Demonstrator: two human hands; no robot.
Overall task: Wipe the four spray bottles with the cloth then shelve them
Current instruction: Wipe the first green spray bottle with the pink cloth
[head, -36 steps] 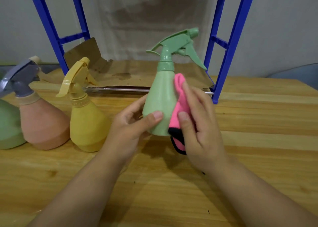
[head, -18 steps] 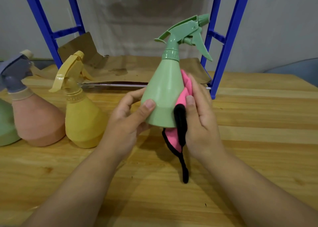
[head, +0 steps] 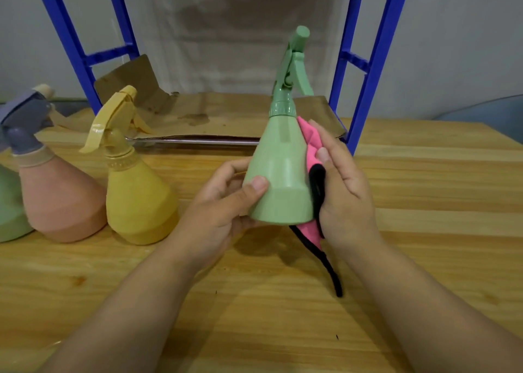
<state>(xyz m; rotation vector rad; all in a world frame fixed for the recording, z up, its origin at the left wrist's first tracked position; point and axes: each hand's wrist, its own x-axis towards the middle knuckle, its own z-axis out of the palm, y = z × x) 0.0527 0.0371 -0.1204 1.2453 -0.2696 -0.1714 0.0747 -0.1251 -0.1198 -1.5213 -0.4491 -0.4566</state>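
Note:
My left hand [head: 223,202] grips the base of a light green spray bottle [head: 280,174], held upright just above the wooden table [head: 424,202], its nozzle pointing away from me. My right hand [head: 343,191] presses a pink cloth with black trim [head: 312,151] against the bottle's right side; the trim dangles down to the table. Standing at the left are a yellow spray bottle [head: 135,191], a pink spray bottle with a grey trigger [head: 56,197] and, cut off by the frame edge, another green bottle [head: 8,205].
A blue metal shelf frame [head: 368,69] stands at the back of the table. Brown cardboard [head: 215,115] lines its lowest shelf behind a metal front rail. A grey wall lies behind.
The green bottle has turned in my left hand, so its nozzle swung from pointing right to pointing away. The cloth has slid down its right side and the black trim now hangs loose.

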